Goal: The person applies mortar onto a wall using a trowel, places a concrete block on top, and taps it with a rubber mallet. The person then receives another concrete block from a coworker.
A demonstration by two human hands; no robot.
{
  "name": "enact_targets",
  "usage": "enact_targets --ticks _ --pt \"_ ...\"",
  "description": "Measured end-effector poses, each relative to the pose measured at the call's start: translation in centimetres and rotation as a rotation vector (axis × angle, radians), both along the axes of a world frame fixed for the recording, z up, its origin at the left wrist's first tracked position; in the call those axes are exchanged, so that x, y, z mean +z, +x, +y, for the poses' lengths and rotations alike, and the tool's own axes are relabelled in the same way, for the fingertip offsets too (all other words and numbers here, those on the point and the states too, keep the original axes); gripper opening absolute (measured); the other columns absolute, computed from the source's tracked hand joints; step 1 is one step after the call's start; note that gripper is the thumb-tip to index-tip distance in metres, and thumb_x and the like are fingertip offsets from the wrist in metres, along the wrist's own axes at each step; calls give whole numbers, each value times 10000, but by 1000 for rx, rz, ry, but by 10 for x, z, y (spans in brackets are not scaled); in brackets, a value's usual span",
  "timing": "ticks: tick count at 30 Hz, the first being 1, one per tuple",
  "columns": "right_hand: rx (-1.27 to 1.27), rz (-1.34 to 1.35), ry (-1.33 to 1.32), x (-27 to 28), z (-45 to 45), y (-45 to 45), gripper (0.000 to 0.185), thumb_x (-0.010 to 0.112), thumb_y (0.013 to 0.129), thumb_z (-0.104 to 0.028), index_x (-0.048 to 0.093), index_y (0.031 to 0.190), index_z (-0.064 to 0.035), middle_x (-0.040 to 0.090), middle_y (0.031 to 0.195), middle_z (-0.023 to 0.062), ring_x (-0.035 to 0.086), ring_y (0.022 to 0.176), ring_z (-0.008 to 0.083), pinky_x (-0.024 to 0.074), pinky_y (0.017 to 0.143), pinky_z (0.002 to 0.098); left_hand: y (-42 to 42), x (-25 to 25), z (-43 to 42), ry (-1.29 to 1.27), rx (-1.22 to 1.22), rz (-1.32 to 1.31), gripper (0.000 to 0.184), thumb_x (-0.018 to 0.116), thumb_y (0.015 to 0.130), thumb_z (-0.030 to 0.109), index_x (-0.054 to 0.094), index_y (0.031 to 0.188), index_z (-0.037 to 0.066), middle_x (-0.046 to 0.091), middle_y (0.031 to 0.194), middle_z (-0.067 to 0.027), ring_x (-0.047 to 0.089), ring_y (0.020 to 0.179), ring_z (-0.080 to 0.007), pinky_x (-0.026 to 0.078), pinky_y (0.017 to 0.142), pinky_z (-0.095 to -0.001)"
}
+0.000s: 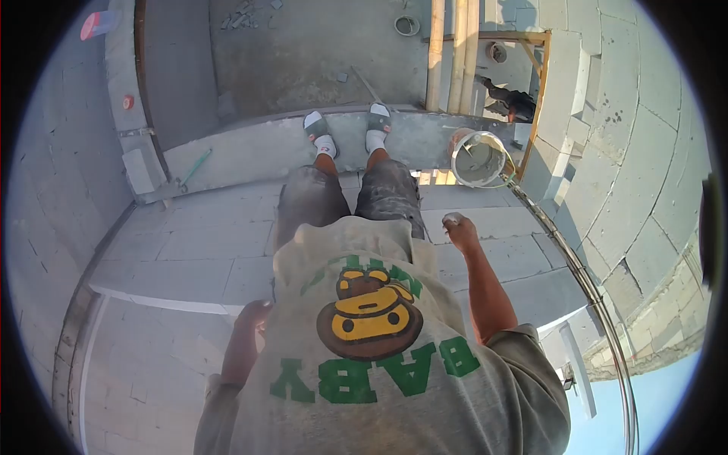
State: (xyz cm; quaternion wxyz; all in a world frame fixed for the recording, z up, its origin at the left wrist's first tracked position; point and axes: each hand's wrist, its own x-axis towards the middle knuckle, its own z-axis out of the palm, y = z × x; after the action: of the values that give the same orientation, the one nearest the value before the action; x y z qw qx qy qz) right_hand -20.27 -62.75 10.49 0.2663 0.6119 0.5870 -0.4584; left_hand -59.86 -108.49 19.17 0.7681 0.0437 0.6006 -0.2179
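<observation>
My right hand [459,230] is held out beside my right thigh, over the pale block surface [493,262]. Its fingers are curled together around something small and whitish that I cannot make out. A white bucket [479,158] with grey material inside is the nearest object, beyond that hand. My left hand [256,315] hangs beside my shirt, and its fingers are mostly hidden. Both my feet, in dark sandals and white socks, rest on a grey ledge [258,155].
A green-handled tool [197,167] lies on the ledge at left. Bamboo poles [458,61] stand beyond the ledge. Through a wood-framed opening [543,68], another person [512,101] shows lower down. Another bucket [406,26] sits on the lower floor. Block walls [618,114] rise on both sides.
</observation>
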Motion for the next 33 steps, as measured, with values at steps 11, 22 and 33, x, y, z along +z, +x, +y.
enact_targets --ticks 11,22,33 --pt "18 -185 66 47 -79 3 297 468 916 -247 565 1115 -48 641 1045 207 611 995 360 479 861 454 -166 -30 186 199 136 531 555 549 904 320 405 1383 80 562 643 -89 494 431 -142 347 367 -263" --pt "-122 -214 80 43 -131 4 285 470 910 -232 557 1111 -50 644 1026 162 609 1009 325 479 868 428 -168 -3 344 654 -41 397 609 525 911 421 405 1413 98 626 1048 -129 622 833 -189 482 723 -319" --pt "300 -632 -179 53 -116 32 444 514 901 -289 494 1302 -102 628 1174 140 581 1123 291 225 1091 566 -239 -41 249 541 129 494 697 542 887 499 382 1418 75 611 1145 -160 620 924 -248 461 826 -398"
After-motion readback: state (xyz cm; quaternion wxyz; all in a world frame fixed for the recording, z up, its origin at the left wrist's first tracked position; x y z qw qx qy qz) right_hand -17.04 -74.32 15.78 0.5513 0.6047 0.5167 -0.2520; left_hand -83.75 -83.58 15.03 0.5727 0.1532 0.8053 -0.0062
